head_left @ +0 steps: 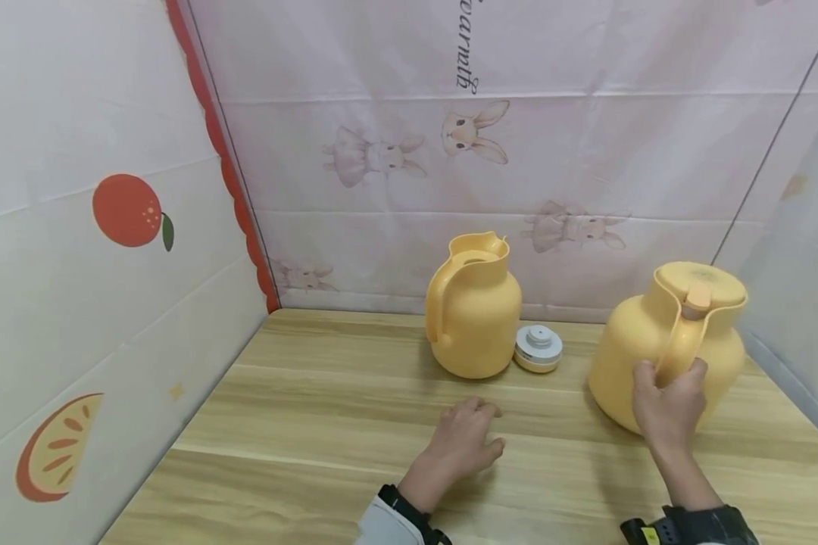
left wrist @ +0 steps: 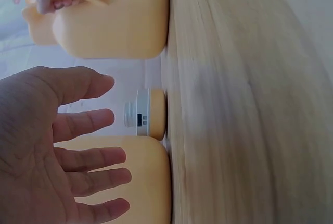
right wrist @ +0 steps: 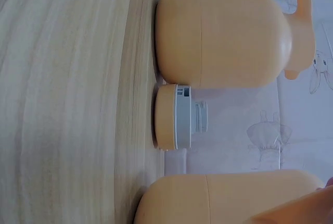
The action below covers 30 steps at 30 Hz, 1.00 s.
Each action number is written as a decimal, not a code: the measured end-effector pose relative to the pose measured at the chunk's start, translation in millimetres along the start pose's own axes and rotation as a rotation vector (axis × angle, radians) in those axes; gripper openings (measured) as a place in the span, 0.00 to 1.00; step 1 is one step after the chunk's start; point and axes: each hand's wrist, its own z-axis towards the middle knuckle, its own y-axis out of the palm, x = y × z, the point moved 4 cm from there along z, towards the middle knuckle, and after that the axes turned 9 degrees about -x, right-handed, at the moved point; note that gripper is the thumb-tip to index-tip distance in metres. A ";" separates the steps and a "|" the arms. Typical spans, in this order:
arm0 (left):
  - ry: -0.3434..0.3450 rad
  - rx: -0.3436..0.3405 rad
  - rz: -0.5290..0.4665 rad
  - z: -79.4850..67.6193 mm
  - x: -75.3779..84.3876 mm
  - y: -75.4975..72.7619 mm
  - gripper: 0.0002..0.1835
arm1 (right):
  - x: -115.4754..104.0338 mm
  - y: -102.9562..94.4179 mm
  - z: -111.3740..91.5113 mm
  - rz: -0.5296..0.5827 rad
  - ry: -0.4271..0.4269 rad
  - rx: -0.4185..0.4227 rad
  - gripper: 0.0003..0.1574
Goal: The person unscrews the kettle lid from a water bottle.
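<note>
A yellow vacuum jug with its lid on (head_left: pixel 623 352) stands at the right, and my right hand (head_left: pixel 668 405) grips its handle. Further left, a second yellow jug (head_left: pixel 480 322) stands upright with no lid on, its handle turned left. Beside its base lies a round lid (head_left: pixel 538 348), grey inner side up with a small plug on top, its yellow side on the table. My left hand (head_left: pixel 460 443) hovers low over the table in front of the lidless jug, holding nothing. In the left wrist view its fingers (left wrist: pixel 99 157) are spread and relaxed.
The wood-grain table (head_left: pixel 300 431) spans the area under both hands. Behind it hangs a pale pink cloth (head_left: pixel 382 250) printed with rabbits. A white panel with fruit prints (head_left: pixel 61 303) borders the left side, and a pale panel (head_left: pixel 804 303) the right.
</note>
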 end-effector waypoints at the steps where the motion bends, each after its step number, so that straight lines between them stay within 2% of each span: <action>1: 0.001 0.003 -0.001 -1.4 -1.4 -0.7 0.21 | 0.6 -1.6 0.1 0.001 0.000 0.011 0.13; 5: 0.004 0.015 -0.008 -7.1 -5.7 -4.3 0.21 | 3.6 -8.4 -0.7 0.018 -0.003 0.058 0.07; 15: -0.003 0.020 -0.037 -15.3 -14.4 -7.2 0.21 | 5.7 -17.6 -5.3 0.100 -0.048 0.122 0.04; 20: -0.001 0.024 -0.036 -18.0 -16.2 -7.5 0.20 | 4.0 -20.3 -8.2 0.141 -0.056 0.110 0.03; 27: -0.003 0.035 -0.034 -22.6 -18.2 -10.6 0.20 | 4.9 -22.1 -14.1 0.226 0.040 0.036 0.06; 30: -0.006 0.035 -0.046 -24.5 -19.9 -11.1 0.20 | 4.4 -22.3 -17.6 0.296 0.076 0.008 0.07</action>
